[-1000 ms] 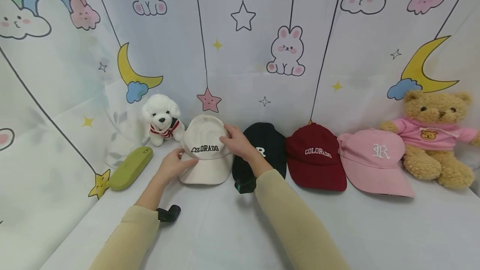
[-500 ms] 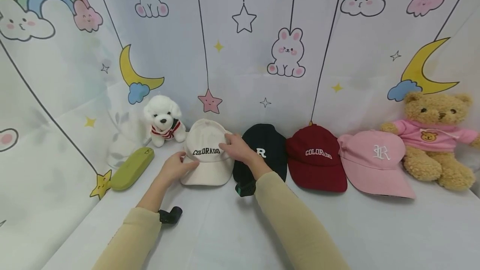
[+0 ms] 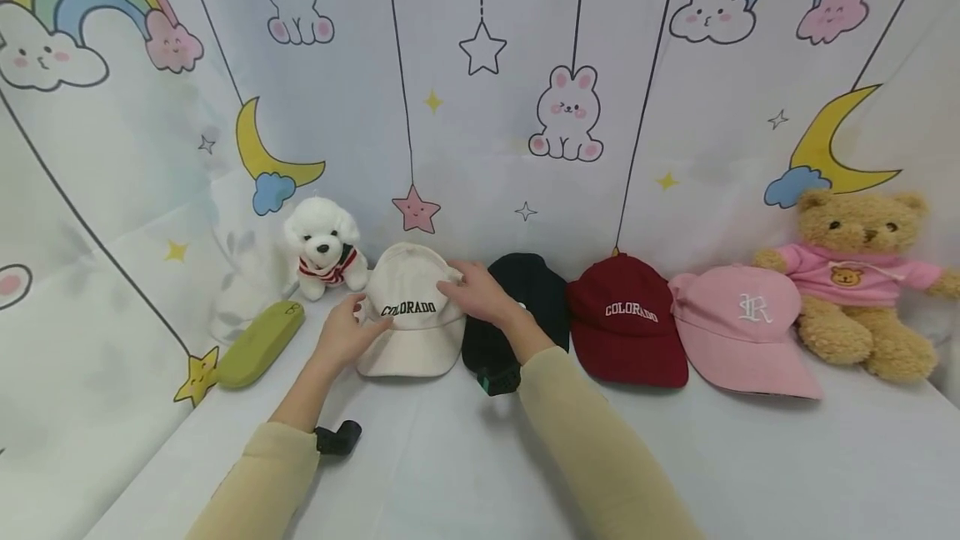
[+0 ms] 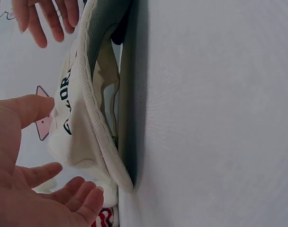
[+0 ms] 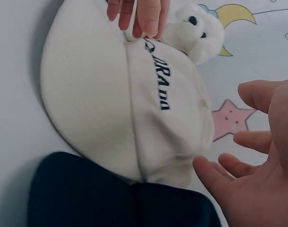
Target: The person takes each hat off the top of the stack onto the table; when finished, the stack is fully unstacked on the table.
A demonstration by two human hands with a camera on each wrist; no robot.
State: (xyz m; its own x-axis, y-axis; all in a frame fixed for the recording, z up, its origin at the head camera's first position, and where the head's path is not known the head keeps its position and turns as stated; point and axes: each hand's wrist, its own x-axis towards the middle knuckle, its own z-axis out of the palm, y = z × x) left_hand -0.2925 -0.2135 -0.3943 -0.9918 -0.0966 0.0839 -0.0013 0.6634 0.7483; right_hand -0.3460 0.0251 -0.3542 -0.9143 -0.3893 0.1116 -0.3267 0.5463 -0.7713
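A cream cap with "COLORADO" in dark letters sits on the white table, its brim toward me. My left hand is at the cap's left side, with thumb and fingers spread in the left wrist view. My right hand is on the other side, also spread, in front of the black cap and hiding most of its letter. In the right wrist view, the right fingertips lie close to the cream cap's crown; whether they touch it I cannot tell.
Right of the black cap stand a dark red cap, a pink cap and a teddy bear in a pink top. A white plush dog and a green case are on the left. A patterned curtain hangs behind.
The head view has shifted slightly. Both hands have spread a little beside the cream cap, and the right hand now covers more of the black cap's letter. The cream cap stays in place.
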